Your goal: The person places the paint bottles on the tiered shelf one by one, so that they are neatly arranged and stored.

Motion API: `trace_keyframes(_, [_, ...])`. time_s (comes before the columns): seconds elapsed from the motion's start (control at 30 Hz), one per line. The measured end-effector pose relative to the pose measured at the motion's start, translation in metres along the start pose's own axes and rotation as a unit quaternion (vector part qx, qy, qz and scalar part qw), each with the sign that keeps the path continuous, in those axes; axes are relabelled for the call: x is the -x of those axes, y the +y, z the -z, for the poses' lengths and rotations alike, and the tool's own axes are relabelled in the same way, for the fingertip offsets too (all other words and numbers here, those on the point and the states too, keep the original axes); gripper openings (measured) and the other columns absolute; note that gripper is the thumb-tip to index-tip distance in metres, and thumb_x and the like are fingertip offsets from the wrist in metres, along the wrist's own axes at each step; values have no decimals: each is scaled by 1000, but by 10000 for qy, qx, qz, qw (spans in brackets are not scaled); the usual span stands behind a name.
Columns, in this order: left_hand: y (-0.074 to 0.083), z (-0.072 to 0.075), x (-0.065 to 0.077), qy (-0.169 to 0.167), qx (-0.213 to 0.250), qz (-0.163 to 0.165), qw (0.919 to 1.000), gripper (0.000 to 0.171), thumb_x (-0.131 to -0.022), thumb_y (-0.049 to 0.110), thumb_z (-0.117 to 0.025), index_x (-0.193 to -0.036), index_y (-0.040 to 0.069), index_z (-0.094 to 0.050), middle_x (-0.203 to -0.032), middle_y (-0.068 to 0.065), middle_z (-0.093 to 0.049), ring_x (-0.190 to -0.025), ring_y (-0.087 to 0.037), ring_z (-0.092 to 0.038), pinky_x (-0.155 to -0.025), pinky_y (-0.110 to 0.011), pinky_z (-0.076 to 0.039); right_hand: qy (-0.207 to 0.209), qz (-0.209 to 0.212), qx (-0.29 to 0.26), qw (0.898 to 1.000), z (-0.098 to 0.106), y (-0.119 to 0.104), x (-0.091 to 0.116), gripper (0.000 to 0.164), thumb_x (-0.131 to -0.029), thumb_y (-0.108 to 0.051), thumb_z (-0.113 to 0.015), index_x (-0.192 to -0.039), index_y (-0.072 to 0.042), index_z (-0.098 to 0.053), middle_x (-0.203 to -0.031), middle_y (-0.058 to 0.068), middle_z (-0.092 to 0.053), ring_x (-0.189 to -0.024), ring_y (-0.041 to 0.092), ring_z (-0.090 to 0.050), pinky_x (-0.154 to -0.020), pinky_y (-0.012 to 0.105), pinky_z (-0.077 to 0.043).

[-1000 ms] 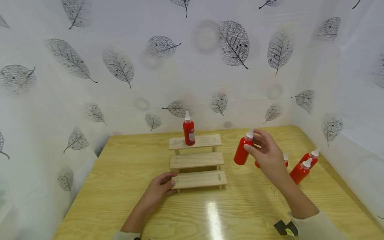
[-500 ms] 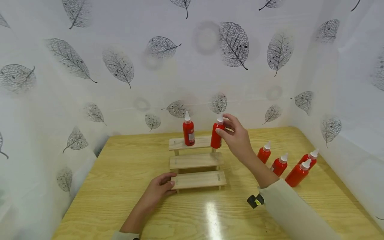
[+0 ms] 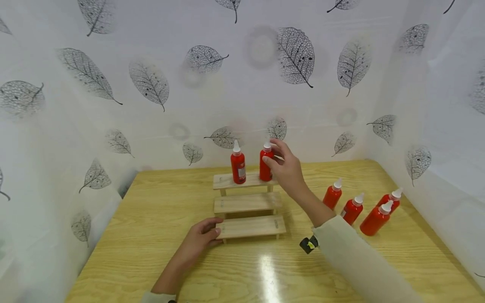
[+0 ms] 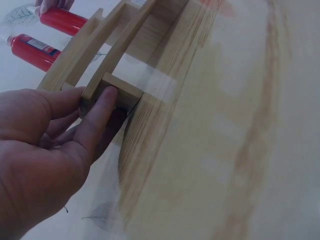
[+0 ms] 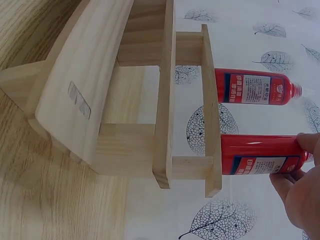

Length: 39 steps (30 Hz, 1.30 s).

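Red bottle (image 3: 265, 171) on the top tier (image 3: 252, 180) of a stepped rack (image 3: 246, 203).
Right grip (image 3: 286, 166) pinches it near the right edge, open room separating the neighbouring bottle (image 3: 238, 167); left grip (image 3: 203, 232) clasps the bottom tier's left end.

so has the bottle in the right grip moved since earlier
Yes: left and back; the bottle went from right of the wooden rack to its top tier.
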<state>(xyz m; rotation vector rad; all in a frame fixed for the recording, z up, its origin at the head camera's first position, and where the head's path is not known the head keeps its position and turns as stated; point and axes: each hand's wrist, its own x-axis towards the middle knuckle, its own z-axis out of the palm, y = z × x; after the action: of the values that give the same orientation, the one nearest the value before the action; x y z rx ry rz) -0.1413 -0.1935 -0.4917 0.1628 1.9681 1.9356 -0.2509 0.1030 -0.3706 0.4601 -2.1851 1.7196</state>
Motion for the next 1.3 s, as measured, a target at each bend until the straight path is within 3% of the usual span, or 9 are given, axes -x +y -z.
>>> trace_keyframes(0.37, [0, -2, 1, -23, 36, 28, 10000, 50, -103, 19, -60, -146, -1, -46, -154, -23, -40, -130, -30, -53, -101, -37, -57, -133, 24, 137, 9998, 1, 1, 4, 55, -97, -17, -70, -147, -11, -49, -138, 13, -58, -126, 29, -56, -113, 44, -49])
trace_keyframes(0.7, [-2, -2, 1, 41, 56, 7, 10000, 50, -102, 19, -61, -145, -1, -47, -153, -24, -40, -130, -31, -53, -100, -37, -58, -281, 178, 399, 9987, 28, -14, 22, 57, -97, -23, -70, -147, -10, -48, -144, 11, -52, -134, 25, -49, -116, 46, -44])
trace_keyframes(0.8, [-3, -2, 2, 54, 48, -5, 10000, 50, -102, 19, -61, -145, -2, -46, -152, -25, -41, -129, -31, -55, -100, -38, -58, -198, 288, 482, 9982, 42, -20, 30, 56, -97, -21, -70, -147, -11, -48, -145, 9, -52, -135, 24, -49, -116, 38, -45])
trace_keyframes(0.97, [-4, -3, 2, 30, 36, 6, 10000, 50, -102, 20, -61, -146, 0, -46, -155, -22, -38, -135, -34, -49, -100, -38, -58, 47, 245, 705, 9972, 73, -30, 50, 58, -97, -20, -70, -149, -15, -46, -147, 5, -51, -135, 23, -50, -111, 16, -44])
trace_keyframes(1.1, [-3, -3, 3, 10, 32, -10, 10000, 50, -103, 20, -60, -146, 0, -46, -157, -21, -35, -138, -36, -45, -101, -37, -58, 316, -118, 1047, 9939, 104, -37, 68, 58, -97, -25, -70, -150, -21, -46, -149, 1, -48, -136, 23, -50, -101, 5, -45])
trace_keyframes(1.3, [-3, -4, 3, 5, 16, -32, 10000, 50, -103, 20, -60, -146, -1, -46, -156, -23, -35, -136, -35, -46, -101, -37, -58, 769, -706, 1776, 9786, 156, -32, 100, 57, -98, -29, -68, -151, -28, -46, -152, -3, -45, -139, 14, -46, -97, 0, -42])
